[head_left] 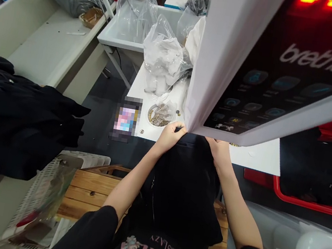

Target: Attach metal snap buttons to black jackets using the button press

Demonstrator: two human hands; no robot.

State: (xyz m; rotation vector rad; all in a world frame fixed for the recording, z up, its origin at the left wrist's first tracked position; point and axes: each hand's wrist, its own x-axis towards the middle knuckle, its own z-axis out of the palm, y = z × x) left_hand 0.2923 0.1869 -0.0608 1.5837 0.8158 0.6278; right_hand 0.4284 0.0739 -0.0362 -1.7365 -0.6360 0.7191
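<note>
A black fabric garment [187, 179] hangs from the white worktable [256, 156] down over my lap. My left hand [170, 137] is closed on its upper edge at the left, thumb on top. My right hand [219, 152] grips the same edge at the right, its fingertips partly hidden by the white machine [232, 33] overhead. The edge runs under the machine, so the spot between my hands is covered. Beside my left hand, a round cup [154, 116] set in the table holds small brass-coloured metal pieces and a crumpled clear bag.
Bags of white material [164, 60] lie at the table's back, near a pale basin [104, 35]. A blurred-out flat item [126, 120] is at the table's left edge. Dark garments [10, 124] are piled left; a red bin [293, 200] with dark cloth stands right. Beneath me is a wooden bench [88, 186].
</note>
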